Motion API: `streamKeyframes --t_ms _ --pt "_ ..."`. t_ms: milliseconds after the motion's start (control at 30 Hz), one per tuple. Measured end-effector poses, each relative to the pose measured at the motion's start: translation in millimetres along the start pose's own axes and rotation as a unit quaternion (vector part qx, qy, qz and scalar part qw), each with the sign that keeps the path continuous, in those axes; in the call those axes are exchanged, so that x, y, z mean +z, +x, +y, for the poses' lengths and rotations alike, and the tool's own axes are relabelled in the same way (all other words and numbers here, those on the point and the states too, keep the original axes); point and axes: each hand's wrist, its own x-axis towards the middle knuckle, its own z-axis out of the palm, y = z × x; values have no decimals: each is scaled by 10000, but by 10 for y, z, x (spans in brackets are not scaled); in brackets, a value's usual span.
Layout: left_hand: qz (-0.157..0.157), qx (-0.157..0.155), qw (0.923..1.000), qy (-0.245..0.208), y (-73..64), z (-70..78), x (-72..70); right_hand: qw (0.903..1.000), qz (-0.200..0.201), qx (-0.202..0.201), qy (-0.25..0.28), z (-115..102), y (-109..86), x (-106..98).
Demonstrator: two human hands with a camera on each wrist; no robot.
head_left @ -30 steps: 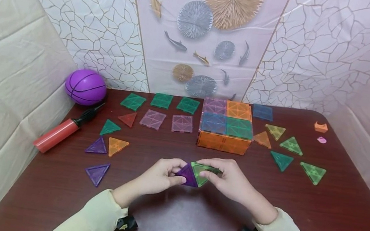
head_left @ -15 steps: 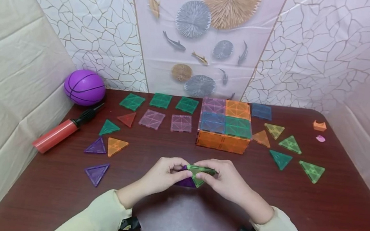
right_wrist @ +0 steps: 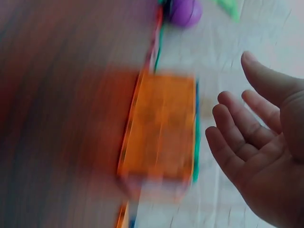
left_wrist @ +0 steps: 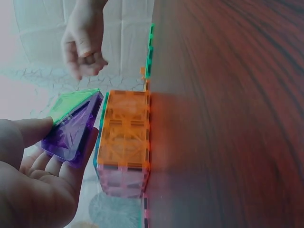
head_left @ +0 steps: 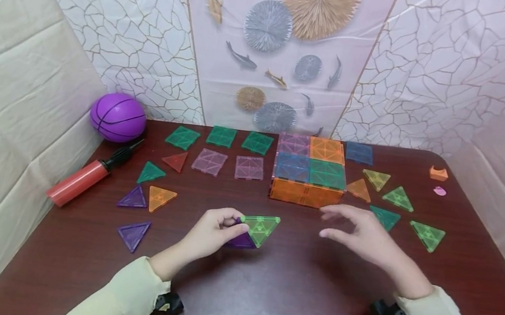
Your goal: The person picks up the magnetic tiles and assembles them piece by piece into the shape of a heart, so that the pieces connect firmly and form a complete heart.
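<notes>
Head view: my left hand (head_left: 212,231) pinches a purple triangle (head_left: 243,241) and a light-green triangle (head_left: 261,227), the two touching. My right hand (head_left: 365,235), apart from them, holds nothing, thumb and fingers parted. Beyond, between my hands, stands a tiled box (head_left: 306,193); farther, past my left, a purple ball (head_left: 118,117).

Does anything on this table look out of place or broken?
The purple ball and red pump at the left look out of place: neither resembles the flat tiles, such as the green triangle held in the left hand. Nothing looks spilled or visibly damaged.
</notes>
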Motion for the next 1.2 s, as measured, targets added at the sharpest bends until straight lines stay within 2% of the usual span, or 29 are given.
streamKeyframes --t_ms 167,300,467,600,867,1200 --pt "140 -252 9995 -122 5 -24 -76 9975 356 255 -556 376 -65 -274" --pt "241 -422 9986 -215 8 -37 -119 9942 538 563 -740 649 -116 -446" --pt "302 -551 9976 -305 16 -68 -146 9914 418 886 -873 949 -173 -545" --pt "318 -596 9971 -357 16 -85 -160 9897 75 1104 -903 1145 -194 -571" --pt "301 -658 9957 -579 5 -70 -185 9843 -641 1341 -955 1350 -201 -563" --pt "275 -761 9939 -745 7 -76 -194 9839 -632 1280 -1078 1412 -186 -539"
